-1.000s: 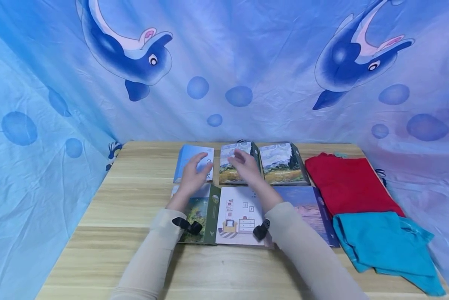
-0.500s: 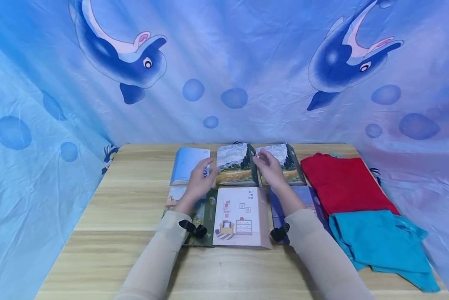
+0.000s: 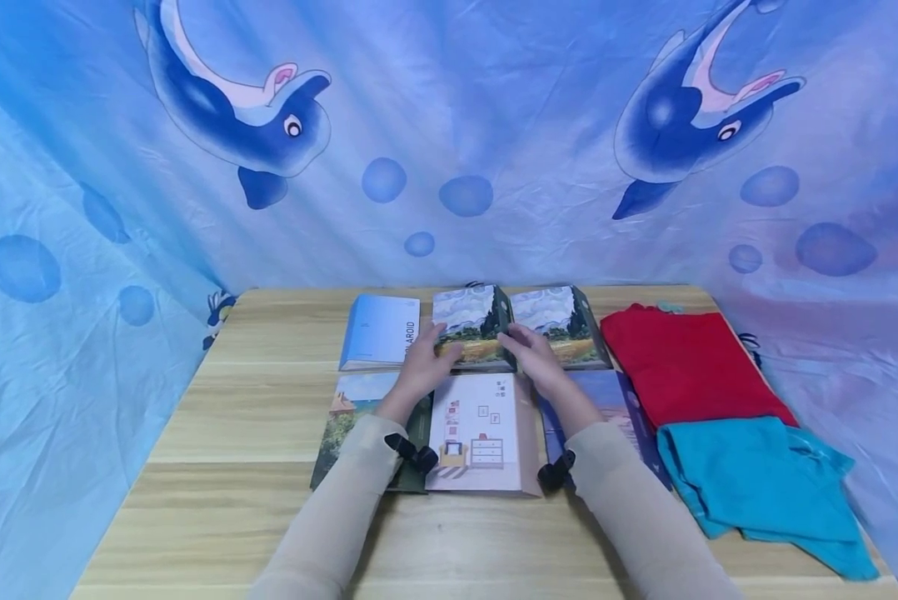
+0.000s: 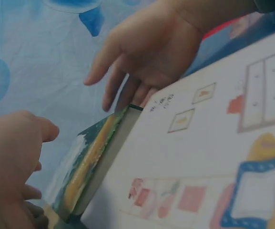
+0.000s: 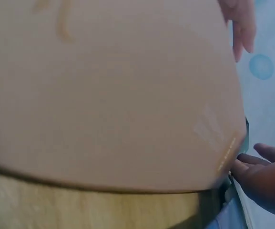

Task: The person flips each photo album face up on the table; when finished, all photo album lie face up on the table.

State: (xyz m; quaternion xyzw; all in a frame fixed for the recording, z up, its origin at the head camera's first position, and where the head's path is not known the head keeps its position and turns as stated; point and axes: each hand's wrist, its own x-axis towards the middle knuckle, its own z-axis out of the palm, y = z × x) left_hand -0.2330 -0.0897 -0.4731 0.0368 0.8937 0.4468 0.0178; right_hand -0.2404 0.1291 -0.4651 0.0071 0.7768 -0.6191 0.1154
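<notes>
Both hands are at the middle back book [image 3: 464, 321], which has a landscape painting on its cover and a dark green spine. My left hand [image 3: 426, 364] lies along its left side, thumb over the front of the cover, fingers apart. On the other side my right hand [image 3: 536, 357] has its relaxed fingertips right at the spine. In the left wrist view the same book [image 4: 92, 164] sits between the left hand [image 4: 13, 162] and the right hand [image 4: 151, 47], beyond a white book [image 4: 194, 143] with a room drawing. This white book's pale spine [image 5: 104, 105] fills most of the right wrist view.
A blue book [image 3: 377, 329] and another landscape book [image 3: 554, 321] flank the middle one. In front lie the white book, a green-spined book [image 3: 351, 408] and a purple one [image 3: 629, 412]. Folded red cloth [image 3: 700, 367] and teal cloth [image 3: 764, 483] lie on the right of the wooden table [image 3: 217, 483].
The hands went right from over the blue and middle books, with the right hand then beside the right landscape book. Since then the left hand has moved right onto the middle book's left side.
</notes>
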